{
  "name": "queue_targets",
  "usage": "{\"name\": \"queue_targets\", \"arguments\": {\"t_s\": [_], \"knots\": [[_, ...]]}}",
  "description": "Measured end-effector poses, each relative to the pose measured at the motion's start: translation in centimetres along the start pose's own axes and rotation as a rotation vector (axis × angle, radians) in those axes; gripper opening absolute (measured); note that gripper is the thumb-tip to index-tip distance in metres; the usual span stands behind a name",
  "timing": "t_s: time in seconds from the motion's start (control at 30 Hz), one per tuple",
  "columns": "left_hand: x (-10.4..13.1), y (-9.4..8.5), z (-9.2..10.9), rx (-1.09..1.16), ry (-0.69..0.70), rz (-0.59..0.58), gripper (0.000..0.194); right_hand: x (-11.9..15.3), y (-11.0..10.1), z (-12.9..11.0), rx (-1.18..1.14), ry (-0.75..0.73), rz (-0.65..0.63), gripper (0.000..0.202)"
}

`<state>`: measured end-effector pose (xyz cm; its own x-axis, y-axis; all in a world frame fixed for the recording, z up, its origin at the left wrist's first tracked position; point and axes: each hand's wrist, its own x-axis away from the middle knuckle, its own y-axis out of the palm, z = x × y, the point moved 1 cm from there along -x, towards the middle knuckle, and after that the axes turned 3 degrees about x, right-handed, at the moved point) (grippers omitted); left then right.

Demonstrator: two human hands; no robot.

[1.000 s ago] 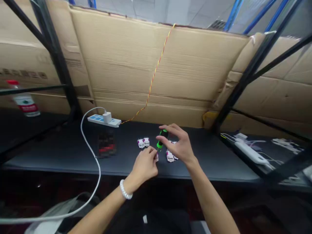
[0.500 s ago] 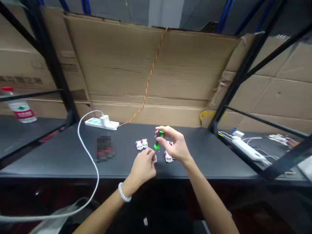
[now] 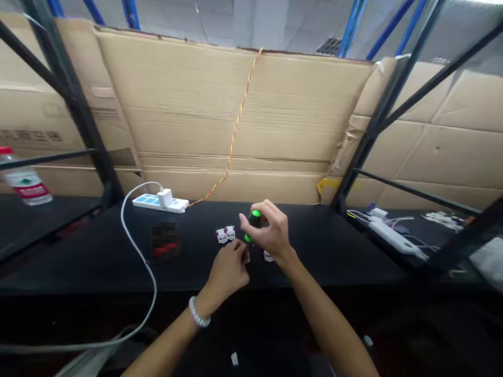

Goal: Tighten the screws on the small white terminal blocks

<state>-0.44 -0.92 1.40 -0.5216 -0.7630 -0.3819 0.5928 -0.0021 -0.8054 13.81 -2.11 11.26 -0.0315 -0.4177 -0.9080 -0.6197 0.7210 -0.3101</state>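
Observation:
My right hand (image 3: 272, 230) is closed around the black and green handle of a small screwdriver (image 3: 255, 220), which stands nearly upright with its tip downward. Just below it, my left hand (image 3: 228, 268) pinches a small white and purple part (image 3: 247, 256) on the table; fingers cover most of it. Where the screwdriver tip meets the part is hidden. Beyond my left hand lie two similar white and purple parts, one on the left (image 3: 221, 236) and one on the right (image 3: 230, 232). Another white part (image 3: 268, 256) shows partly under my right hand.
A white power strip (image 3: 176, 204) with a plugged-in charger sits at the back left, its white cable (image 3: 135, 238) looping over the front edge. A blurred dark and red item (image 3: 165, 246) lies nearby. Metal posts (image 3: 363, 141) flank the black table (image 3: 334, 251); cardboard (image 3: 176, 104) stands behind.
The fingers of my right hand have shifted around the screwdriver handle, with the thumb now stretched further left. My left hand keeps its hold on the part. The view has moved slightly and brightened.

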Motion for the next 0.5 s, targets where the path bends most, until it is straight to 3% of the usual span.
{"name": "queue_targets", "arguments": {"t_s": [0.2,0.3,0.4,0.5], "knots": [[-0.2,-0.1,0.0,-0.008,-0.016,-0.007,0.023,-0.7,1.1,-0.2,0.030,0.066,-0.046,0.029],[-0.2,-0.3,0.0,0.017,-0.018,-0.006,0.022,-0.8,0.6,-0.1,-0.041,0.128,-0.059,0.029],[-0.1,-0.7,-0.2,0.065,-0.010,-0.021,0.021,-0.7,-1.8,0.2,-0.125,0.234,0.026,0.026],[-0.3,-1.6,-0.2,0.098,-0.016,-0.042,0.019,-0.5,-5.9,0.7,-0.107,0.312,0.211,0.019]]}}
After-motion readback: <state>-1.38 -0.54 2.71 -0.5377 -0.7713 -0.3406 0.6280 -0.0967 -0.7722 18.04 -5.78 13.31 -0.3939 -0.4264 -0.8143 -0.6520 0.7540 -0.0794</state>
